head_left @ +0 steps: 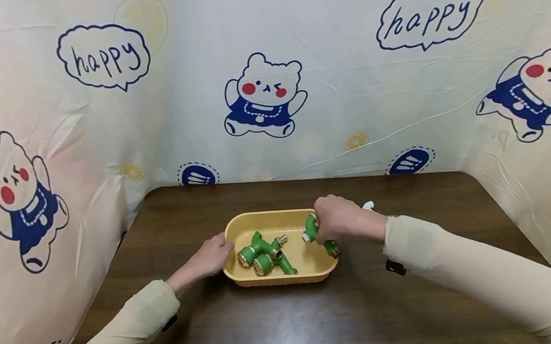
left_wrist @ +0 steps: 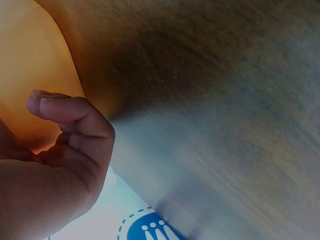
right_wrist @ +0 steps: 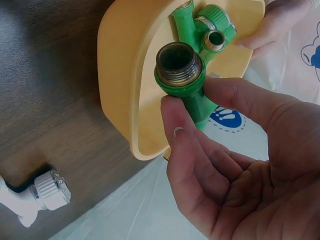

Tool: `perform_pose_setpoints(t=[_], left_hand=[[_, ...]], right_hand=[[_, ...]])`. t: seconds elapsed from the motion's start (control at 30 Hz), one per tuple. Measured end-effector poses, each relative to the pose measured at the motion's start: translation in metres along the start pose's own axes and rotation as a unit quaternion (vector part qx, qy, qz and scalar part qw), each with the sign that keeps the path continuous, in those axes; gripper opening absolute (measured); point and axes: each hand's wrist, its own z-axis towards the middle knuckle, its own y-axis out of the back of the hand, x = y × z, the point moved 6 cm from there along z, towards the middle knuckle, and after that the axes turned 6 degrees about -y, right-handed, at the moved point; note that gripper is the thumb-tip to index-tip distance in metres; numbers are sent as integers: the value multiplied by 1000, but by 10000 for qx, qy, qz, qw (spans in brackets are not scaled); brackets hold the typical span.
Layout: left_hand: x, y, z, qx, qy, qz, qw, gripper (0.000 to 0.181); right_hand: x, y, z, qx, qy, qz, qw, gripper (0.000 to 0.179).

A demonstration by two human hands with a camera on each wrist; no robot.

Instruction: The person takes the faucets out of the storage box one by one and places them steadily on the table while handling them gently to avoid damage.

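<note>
A yellow plastic tub (head_left: 283, 279) sits on the table. My left hand (head_left: 210, 255) grips its left rim, the thumb curled over the edge in the left wrist view. Over the tub's right end, my right hand (head_left: 337, 220) pinches a green faucet (right_wrist: 182, 70) between thumb and fingers. The threaded metal inlet of this faucet faces the right wrist camera, and its curved spout (head_left: 310, 228) with a white tip shows in the head view. Inside the tub's left half lie other green faucets (head_left: 264, 246) with ribbed collars, overlapping each other.
A white faucet (right_wrist: 49, 191) with a ribbed collar lies on the dark wooden table (head_left: 295, 330), right of the tub and mostly hidden behind my right hand in the head view. A printed cloth (head_left: 257, 19) hangs around the table's back and sides.
</note>
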Motion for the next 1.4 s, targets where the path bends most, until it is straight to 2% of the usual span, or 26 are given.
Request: perform_pose_setpoints(t=[0.1,0.13,0.27,0.4,0.47,0.5,0.53,0.57,0.73,0.77,0.87,0.97,1.0,1.2,1.23,1.27,1.4], left_hand=[[-18,4,-11,-14,-132,30,9999,40],[-17,3,-11,-24,-308,3,9995,41],[9,-2,3,33,-442,-18,9990,45],[23,-5,11,97,-84,-31,9999,45],[30,-6,16,109,-21,-11,9999,45],[32,-7,17,114,32,-22,9999,44],[24,-6,13,103,-125,39,9999,44],[24,-6,13,108,-196,55,9997,45],[26,-6,14,85,-115,-35,9999,44],[34,-7,19,105,-16,-62,9999,45],[38,-8,21,86,83,-46,9999,42],[37,-8,21,99,84,-48,9999,40],[27,-7,15,74,-22,-25,10000,39],[12,-3,6,133,-368,-42,9992,43],[20,-4,11,150,-223,-117,9996,45],[21,-4,11,144,-227,-111,9996,45],[11,-2,5,113,-198,-146,9996,46]], right_hand=[[-1,1,-2,-28,22,25,10000,26],[-1,1,-2,-33,23,27,10000,26],[-4,1,-4,-57,58,66,9999,28],[-7,1,-5,-46,82,172,9998,27],[-9,2,-5,-42,79,223,9997,25],[-10,2,-5,-38,75,248,9997,24],[-10,2,-6,-38,77,252,9996,24],[-11,2,-6,-45,90,257,9996,23],[-13,2,-8,-35,124,282,9995,23],[-14,2,-8,-25,122,280,9995,23],[-14,2,-9,-25,129,296,9995,24],[-15,2,-11,-61,157,305,9994,25],[-16,2,-11,-84,169,318,9993,25],[-21,4,-15,-114,124,436,9989,22],[-22,4,-15,-111,113,466,9988,22],[-23,5,-16,-104,97,498,9987,22],[-28,7,-18,-123,36,566,9983,21]])
